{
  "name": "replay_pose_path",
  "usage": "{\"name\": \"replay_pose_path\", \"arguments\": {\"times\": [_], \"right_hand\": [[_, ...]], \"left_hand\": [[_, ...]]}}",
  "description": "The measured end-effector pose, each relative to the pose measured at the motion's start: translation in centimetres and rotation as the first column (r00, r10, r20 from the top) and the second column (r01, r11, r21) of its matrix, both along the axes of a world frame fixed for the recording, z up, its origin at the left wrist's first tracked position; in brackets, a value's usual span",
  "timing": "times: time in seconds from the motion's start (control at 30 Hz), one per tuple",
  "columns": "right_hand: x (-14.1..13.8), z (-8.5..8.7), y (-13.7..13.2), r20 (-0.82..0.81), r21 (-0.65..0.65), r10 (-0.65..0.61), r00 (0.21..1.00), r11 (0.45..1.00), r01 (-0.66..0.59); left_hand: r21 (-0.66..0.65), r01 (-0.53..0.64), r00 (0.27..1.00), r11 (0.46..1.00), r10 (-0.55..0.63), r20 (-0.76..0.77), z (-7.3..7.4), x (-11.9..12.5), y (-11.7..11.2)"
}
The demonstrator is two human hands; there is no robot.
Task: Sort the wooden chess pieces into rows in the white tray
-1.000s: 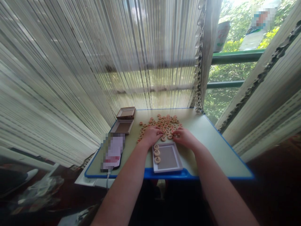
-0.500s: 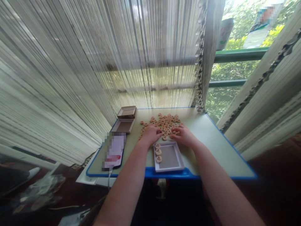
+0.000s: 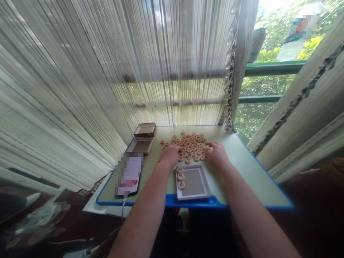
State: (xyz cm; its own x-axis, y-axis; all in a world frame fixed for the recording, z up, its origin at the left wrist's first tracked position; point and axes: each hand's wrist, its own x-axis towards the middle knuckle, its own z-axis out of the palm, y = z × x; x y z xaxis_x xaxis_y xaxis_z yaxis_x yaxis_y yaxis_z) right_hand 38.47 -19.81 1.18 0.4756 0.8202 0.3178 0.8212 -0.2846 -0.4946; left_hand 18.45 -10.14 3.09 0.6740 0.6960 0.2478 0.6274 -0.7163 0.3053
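Several round wooden game pieces (image 3: 191,145) lie scattered on a pale green table with a blue rim (image 3: 242,168). My left hand (image 3: 170,154) rests palm down at the pile's left edge, fingers lying on pieces. At the pile's right edge my right hand (image 3: 218,152) has its fingers curled down among the pieces; whether it holds one is hidden. In front of both hands a shallow white tray (image 3: 202,188) holds three pieces in a column along its left wall.
A phone (image 3: 129,174) with a cable lies near the table's front left corner. Two open brown box halves (image 3: 143,139) sit behind it. String curtains hang close behind and left of the table; a window with a green rail is at the right.
My right hand has slid right and slightly away, to the pile's right edge. My left hand has barely shifted. The tray still holds three pieces.
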Motion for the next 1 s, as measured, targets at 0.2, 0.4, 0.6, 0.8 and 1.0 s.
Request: {"name": "replay_pose_path", "arguments": {"times": [0.2,0.4,0.6,0.8,1.0], "right_hand": [[-0.1,0.7,-0.6,-0.127,-0.125,-0.064,0.990,0.991,0.049],[-0.5,1.0,-0.6,-0.148,-0.122,-0.050,0.988,0.992,0.032],[-0.3,0.2,-0.2,-0.094,-0.064,0.020,0.995,0.998,-0.026],[-0.3,-0.4,0.4,-0.037,-0.066,0.061,0.997,0.996,-0.064],[0.2,-0.7,0.7,-0.013,-0.067,0.083,0.996,0.994,-0.084]], "left_hand": [[0.015,0.007,1.000,1.000,-0.007,-0.012,0.3,0.1,-0.2],[0.044,0.045,0.999,0.998,-0.046,0.006,0.6,0.2,-0.8],[0.064,0.116,0.993,0.991,-0.115,-0.020,0.4,0.2,-0.9],[0.074,0.095,0.995,0.993,-0.096,0.013,0.2,0.4,-0.8],[0.095,0.050,0.983,0.994,-0.066,0.171,0.1,0.2,-1.1]]}}
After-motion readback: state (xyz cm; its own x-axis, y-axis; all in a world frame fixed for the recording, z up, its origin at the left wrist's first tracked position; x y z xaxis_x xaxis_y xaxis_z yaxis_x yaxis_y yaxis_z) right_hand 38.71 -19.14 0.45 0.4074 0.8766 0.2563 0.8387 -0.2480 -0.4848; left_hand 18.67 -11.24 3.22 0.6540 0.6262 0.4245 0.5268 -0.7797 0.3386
